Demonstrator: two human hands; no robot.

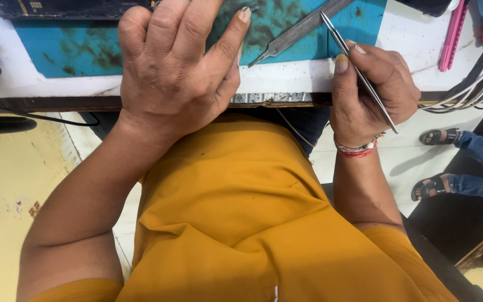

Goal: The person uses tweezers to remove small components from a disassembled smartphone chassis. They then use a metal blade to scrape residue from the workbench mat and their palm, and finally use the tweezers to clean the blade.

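My left hand (177, 67) rests palm down at the near edge of the white worktable (286, 78), its fingers spread over a stained teal mat (85, 50); what lies under the fingers is hidden. My right hand (373, 89) grips thin metal tweezers (359, 72), held like a pen, their upper end slanting toward the top of the view. A second, flat metal tool (297, 31) lies on the mat between my hands, touched by neither.
A dark device with a circuit board (62, 8) lies at the far left of the mat. A pink tool (453, 36) and white cables (470, 84) sit at the right. Another person's sandalled feet (434, 162) stand on the floor at the right.
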